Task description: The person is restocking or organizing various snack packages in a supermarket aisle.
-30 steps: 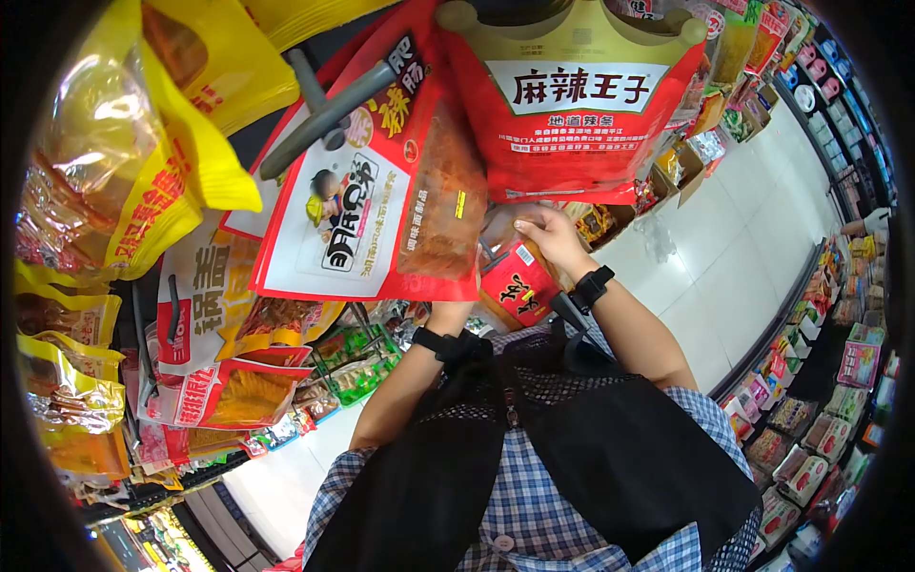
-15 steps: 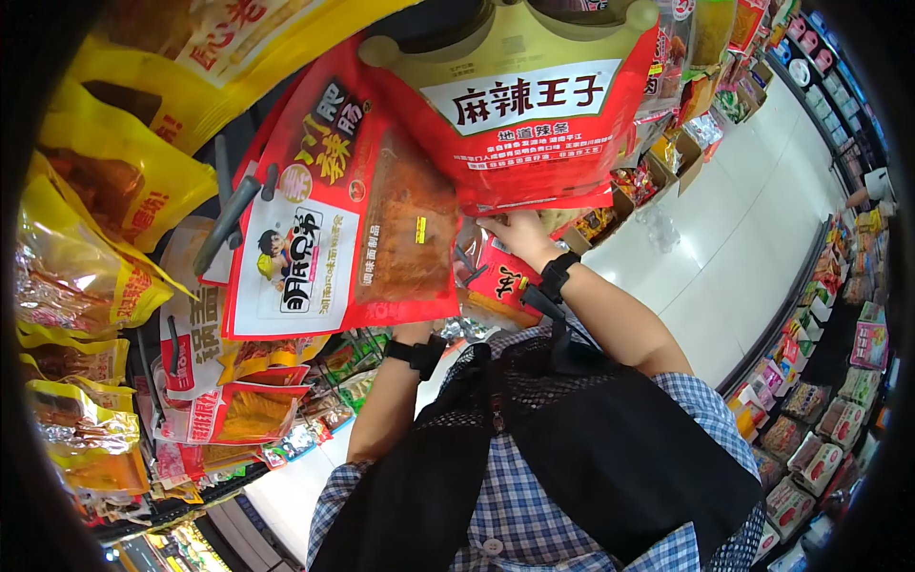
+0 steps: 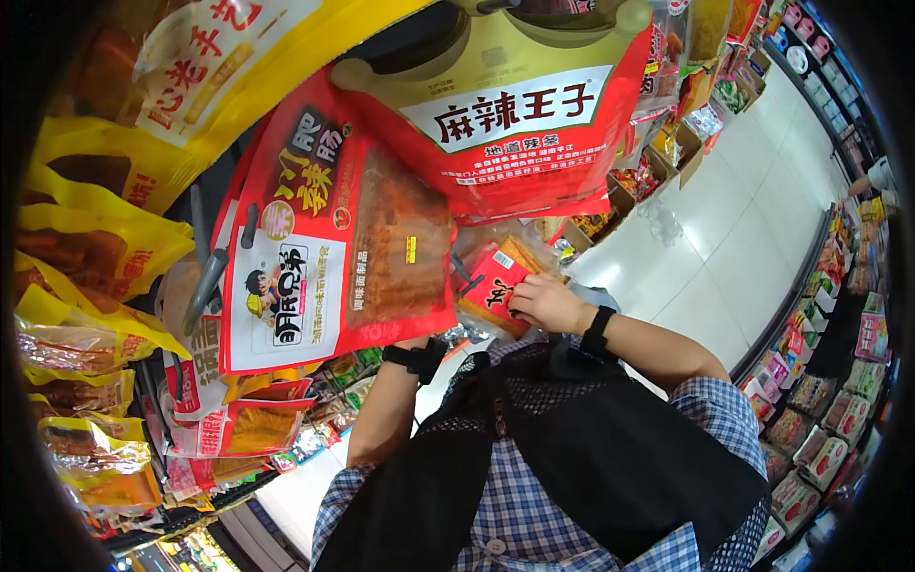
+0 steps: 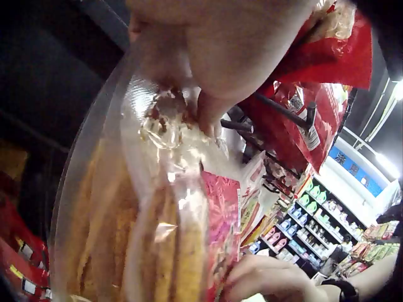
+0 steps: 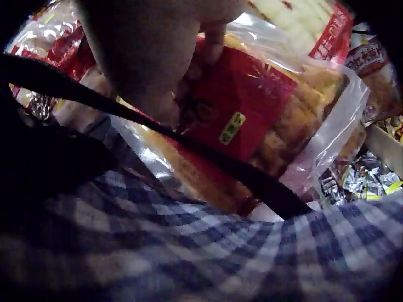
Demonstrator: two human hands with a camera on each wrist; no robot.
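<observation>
Packs of snacks crowd the rack on the left, and the work centres on one clear bag (image 3: 496,281) of pale strips with a red label. It sits low and near the person's chest, just below the big red pack (image 3: 334,238) and the crowned pack (image 3: 524,124) that hang on pegs above it.

The left hand (image 4: 220,50) is hidden behind the red pack in the head view. Its wrist camera shows the fingers pinching the crumpled top of the clear bag. The right hand (image 3: 543,303) grips the bag lower down, with its fingers curled over the red label. Both hands are therefore closed on the same bag.

Judging from this, the bag is free of any peg (image 3: 214,276) and carried wholly by the two hands, so the handling is in its middle stretch. The bag is in hand but is neither hung on the rack nor set down anywhere. No spare hook for it can be made out. Yellow packs (image 3: 95,238) hang further left. The pale aisle floor (image 3: 724,238) and far shelves (image 3: 820,381) lie to the right.
</observation>
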